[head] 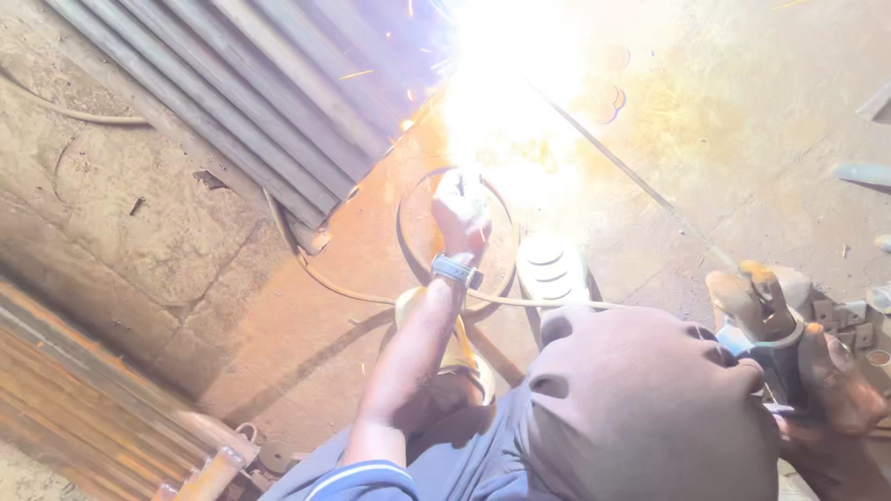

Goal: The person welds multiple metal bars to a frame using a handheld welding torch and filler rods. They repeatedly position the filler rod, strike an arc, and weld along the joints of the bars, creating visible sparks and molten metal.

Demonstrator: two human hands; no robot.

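Left hand: my left hand (461, 211) is reaching out ahead of me with a wristwatch (457, 270) on the wrist; its fingers are running into the white glare (506, 83), so I cannot tell whether they are closed on anything or spread.
Right hand: my right hand (840, 380) is wrapping closed around the welding holder (756, 311), low and near my body; the fingers are curling fully round its handle.
Rod: a thin welding rod (631, 181) is slanting away from the holder's clamp up toward the glare, ending just beyond my left fingertips.
Ring: a thin metal ring (408, 241) is lying flat on the floor, circling under my left hand and wrist.
Sheets: corrugated metal sheets (251, 93) are lying beyond and to the left of my left hand.
Cable: a cable (343, 289) is curving along the floor beneath my left forearm.
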